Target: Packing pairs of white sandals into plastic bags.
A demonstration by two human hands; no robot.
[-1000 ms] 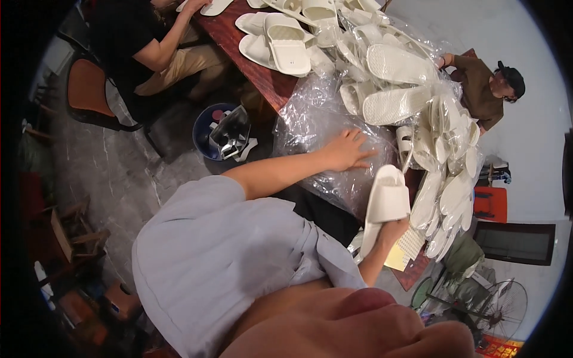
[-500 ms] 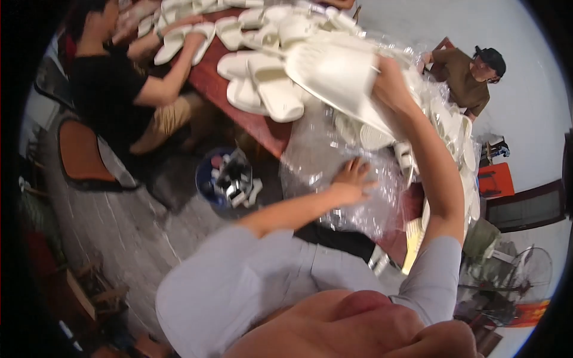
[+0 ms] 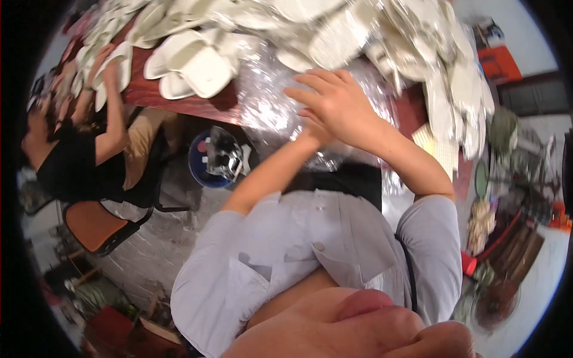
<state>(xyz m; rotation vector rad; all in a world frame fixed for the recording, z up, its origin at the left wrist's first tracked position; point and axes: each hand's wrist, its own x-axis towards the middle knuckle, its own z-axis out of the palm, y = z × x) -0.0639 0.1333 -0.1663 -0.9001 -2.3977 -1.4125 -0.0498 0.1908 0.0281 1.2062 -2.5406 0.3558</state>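
Note:
Clear plastic bags (image 3: 262,89) lie in a crinkled layer at the near edge of a red-brown table (image 3: 185,105). Above them my right hand (image 3: 343,107) is open, palm down, its fingers stretched toward the left. It crosses over my left hand (image 3: 316,126), whose fingers are mostly hidden beneath it, so their pose is unclear. Just beyond my hands lie white slippers (image 3: 340,39), some in clear plastic. To the left, a small stack of bare white slippers (image 3: 206,71) rests near the table edge.
A blue bin (image 3: 202,170) with scraps stands on the floor below the table edge. At the far left a co-worker in a black shirt (image 3: 74,164) handles a slipper (image 3: 122,65). An orange-backed chair (image 3: 95,224) stands behind. Yellowish paper (image 3: 439,149) lies at the table's right.
The white slipper has left my right hand, which has come down and left over my left hand. My left hand has moved slightly left and up. The whole view has shifted.

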